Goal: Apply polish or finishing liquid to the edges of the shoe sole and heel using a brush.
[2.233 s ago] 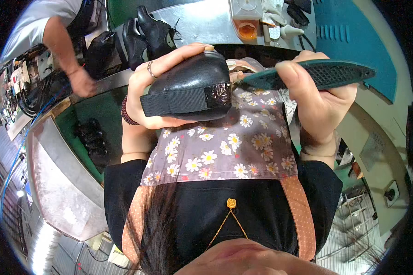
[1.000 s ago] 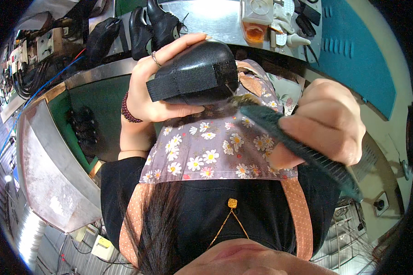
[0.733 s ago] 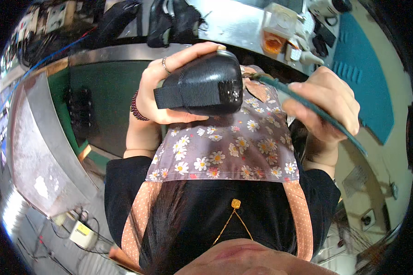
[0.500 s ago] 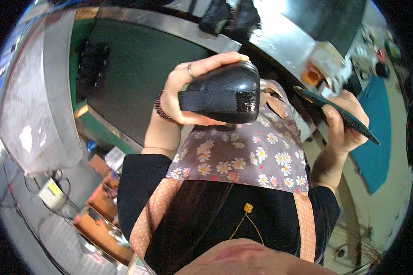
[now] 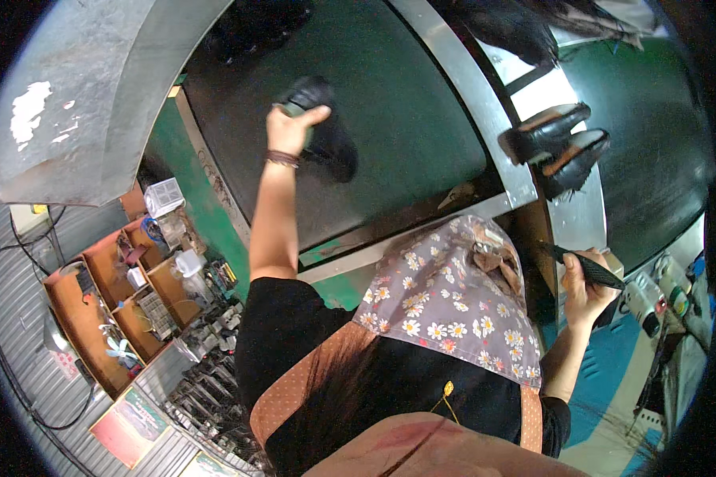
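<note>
My left hand (image 5: pixel 289 132) reaches out over the dark green belt (image 5: pixel 406 119), fingers wrapped round a black shoe (image 5: pixel 309 89) at belt level. Another black shoe-like shape (image 5: pixel 338 153) lies just beside the hand; motion blur hides where the two part. Off to the right, my right hand (image 5: pixel 585 296) is closed round a slim, flat black tool (image 5: pixel 598 272) with a textured grip. Its kind cannot be made out.
A pair of black shoes (image 5: pixel 565 147) rests on the metal ledge to the right. Dark shoes (image 5: pixel 262 28) sit farther along the belt, near a grey metal hood (image 5: pixel 95 103). Orange-brown shelves (image 5: pixel 103 310) stand at left. A metal frame (image 5: pixel 485 111) edges the belt.
My left hand has carried the black shoe away from my chest, out and down to the belt. My right hand keeps the black tool and sits lower. The view has turned.
</note>
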A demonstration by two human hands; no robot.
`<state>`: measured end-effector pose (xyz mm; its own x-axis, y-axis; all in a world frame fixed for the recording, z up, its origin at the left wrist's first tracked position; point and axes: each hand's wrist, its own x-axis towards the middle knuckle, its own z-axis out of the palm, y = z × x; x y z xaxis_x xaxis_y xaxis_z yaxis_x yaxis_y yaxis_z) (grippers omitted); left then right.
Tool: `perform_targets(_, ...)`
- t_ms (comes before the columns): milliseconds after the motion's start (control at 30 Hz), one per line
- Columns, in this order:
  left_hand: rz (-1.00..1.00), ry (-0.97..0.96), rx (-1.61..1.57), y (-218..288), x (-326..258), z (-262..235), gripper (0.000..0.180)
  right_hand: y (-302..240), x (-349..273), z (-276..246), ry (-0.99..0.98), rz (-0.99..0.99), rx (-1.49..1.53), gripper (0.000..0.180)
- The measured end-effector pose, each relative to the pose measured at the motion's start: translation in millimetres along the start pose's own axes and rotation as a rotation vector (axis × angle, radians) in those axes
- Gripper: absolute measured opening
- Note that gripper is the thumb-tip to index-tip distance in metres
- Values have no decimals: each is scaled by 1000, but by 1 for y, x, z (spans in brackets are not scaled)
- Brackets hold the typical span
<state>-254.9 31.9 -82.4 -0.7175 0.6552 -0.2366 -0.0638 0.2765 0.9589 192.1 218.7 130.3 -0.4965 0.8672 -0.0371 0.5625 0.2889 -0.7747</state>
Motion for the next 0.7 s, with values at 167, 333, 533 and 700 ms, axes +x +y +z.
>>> perform_targets(167, -259, 377, 465, -52, 100, -105, 85, -23, 8, 5, -114, 61, -60, 10)
perform_targets(333, -554, 664, 814, -73, 110, -113, 103, -42, 11, 8, -140, 174, -151, 10)
perform_targets(533, -476, 774, 813, -115, 80, -79, 115, -49, 4, 3, -114, 222, -321, 13)
perform_targets(700, -342, 864, 1304, -99, 110, -19, 97, -41, -6, 2, -37, 184, -275, 12)
